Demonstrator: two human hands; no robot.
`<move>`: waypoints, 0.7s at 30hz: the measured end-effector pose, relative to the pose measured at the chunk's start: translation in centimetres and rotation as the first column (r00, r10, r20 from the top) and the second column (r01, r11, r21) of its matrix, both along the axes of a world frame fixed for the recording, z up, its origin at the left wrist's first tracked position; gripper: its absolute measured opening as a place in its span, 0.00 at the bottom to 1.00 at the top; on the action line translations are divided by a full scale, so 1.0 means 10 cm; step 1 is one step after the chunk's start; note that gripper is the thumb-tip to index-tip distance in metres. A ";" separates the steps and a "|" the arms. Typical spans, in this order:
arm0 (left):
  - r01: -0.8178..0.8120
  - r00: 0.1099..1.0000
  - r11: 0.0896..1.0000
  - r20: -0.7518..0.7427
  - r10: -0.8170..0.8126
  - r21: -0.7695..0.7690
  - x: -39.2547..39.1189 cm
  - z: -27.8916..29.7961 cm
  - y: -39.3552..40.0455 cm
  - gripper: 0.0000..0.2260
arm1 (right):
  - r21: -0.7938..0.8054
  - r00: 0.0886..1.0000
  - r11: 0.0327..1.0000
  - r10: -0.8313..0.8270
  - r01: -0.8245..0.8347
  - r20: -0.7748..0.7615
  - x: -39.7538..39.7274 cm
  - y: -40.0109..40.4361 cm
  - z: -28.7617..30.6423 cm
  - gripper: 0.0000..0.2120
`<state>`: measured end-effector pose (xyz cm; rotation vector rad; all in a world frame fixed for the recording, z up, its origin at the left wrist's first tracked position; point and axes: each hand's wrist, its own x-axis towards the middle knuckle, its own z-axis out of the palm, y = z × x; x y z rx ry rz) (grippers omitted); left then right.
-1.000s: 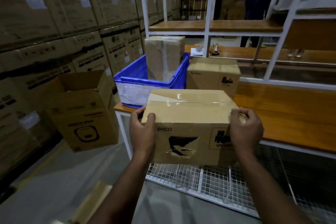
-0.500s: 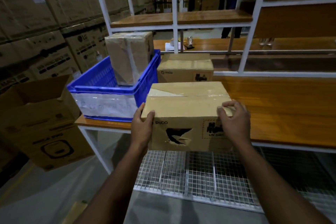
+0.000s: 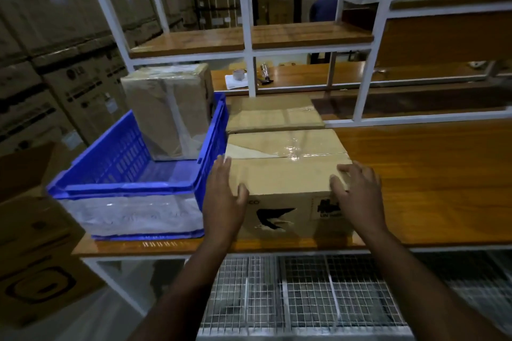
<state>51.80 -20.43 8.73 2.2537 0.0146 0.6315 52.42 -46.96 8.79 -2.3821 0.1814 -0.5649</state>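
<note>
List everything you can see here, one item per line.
front box: one, brown, taped, at the bench's front edge
rear box: one, brown, right behind it
crate: one, blue, on the bench's left end
tall box: one, brown, taped, standing in the crate
bench: one, orange-brown wood, white frame
tape roll: one, pale, on the far bench
stacked cartons: many, brown, along the left wall
open carton: one, brown, on the floor, left
mesh shelf: one, white wire, under the bench
person: one, dark top, far background
left hand: one, flat on the front box's left side
right hand: one, on its top right corner
</note>
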 end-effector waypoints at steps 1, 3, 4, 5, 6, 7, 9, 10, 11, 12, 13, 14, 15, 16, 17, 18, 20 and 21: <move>0.034 0.999 0.996 0.038 -0.037 0.088 0.05 0.03 -0.01 0.27 | -0.119 0.999 0.993 -0.025 0.028 0.019 0.03 0.01 0.02 0.13; 0.162 0.985 0.966 0.022 -0.169 0.201 0.14 0.12 -0.07 0.24 | -0.318 0.997 0.948 0.004 0.019 0.072 0.10 0.06 0.05 0.10; 0.234 0.971 0.943 -0.011 -0.238 0.236 0.16 0.15 -0.11 0.22 | -0.369 0.995 0.928 0.073 -0.042 0.070 0.13 0.10 0.08 0.10; 0.290 0.956 0.918 -0.034 -0.292 0.270 0.17 0.18 -0.15 0.21 | -0.392 0.986 0.910 0.161 -0.131 0.044 0.15 0.16 0.10 0.10; 0.323 0.945 0.895 -0.047 -0.324 0.307 0.18 0.18 -0.18 0.21 | -0.396 0.969 0.890 0.248 -0.224 0.009 0.16 0.24 0.11 0.12; 0.338 0.939 0.875 -0.062 -0.338 0.347 0.17 0.18 -0.21 0.23 | -0.388 0.949 0.872 0.316 -0.299 -0.020 0.17 0.30 0.11 0.13; 0.336 0.940 0.827 -0.104 -0.325 0.451 0.17 0.13 -0.25 0.26 | -0.378 0.923 0.851 0.383 -0.365 -0.029 0.18 0.38 0.09 0.16; 0.322 0.945 0.797 -0.120 -0.305 0.510 0.17 0.10 -0.26 0.27 | -0.388 0.919 0.845 0.393 -0.369 -0.018 0.17 0.39 0.07 0.17; 0.308 0.950 0.777 -0.133 -0.283 0.549 0.17 0.07 -0.27 0.28 | -0.396 0.918 0.842 0.396 -0.366 -0.004 0.17 0.38 0.05 0.17; 0.299 0.953 0.770 -0.142 -0.267 0.563 0.18 0.07 -0.27 0.28 | -0.401 0.918 0.842 0.396 -0.362 0.003 0.16 0.37 0.03 0.17; 0.295 0.955 0.773 -0.148 -0.257 0.561 0.18 0.07 -0.28 0.28 | -0.403 0.919 0.842 0.394 -0.358 0.008 0.17 0.36 0.02 0.17; 0.294 0.955 0.781 -0.148 -0.256 0.551 0.19 0.08 -0.28 0.28 | -0.404 0.920 0.844 0.391 -0.354 0.011 0.19 0.35 0.02 0.17; 0.294 0.956 0.788 -0.146 -0.256 0.541 0.20 0.09 -0.29 0.27 | -0.399 0.924 0.850 0.381 -0.345 0.012 0.22 0.34 0.04 0.15; 0.294 0.955 0.795 -0.144 -0.257 0.531 0.20 0.12 -0.29 0.26 | -0.395 0.932 0.858 0.361 -0.328 0.010 0.26 0.35 0.08 0.13; 0.292 0.956 0.802 -0.141 -0.257 0.521 0.23 0.17 -0.28 0.24 | -0.400 0.941 0.862 0.339 -0.311 -0.002 0.32 0.36 0.14 0.10; 0.286 0.958 0.807 -0.133 -0.254 0.517 0.29 0.23 -0.28 0.22 | -0.415 0.949 0.861 0.316 -0.294 -0.016 0.40 0.37 0.22 0.10; 0.277 0.960 0.806 -0.121 -0.252 0.523 0.42 0.36 -0.28 0.17 | -0.447 0.958 0.852 0.284 -0.272 -0.043 0.55 0.43 0.36 0.14; 0.286 0.958 0.803 -0.130 -0.256 0.524 0.49 0.41 -0.29 0.15 | -0.453 0.958 0.849 0.284 -0.272 -0.042 0.61 0.47 0.41 0.14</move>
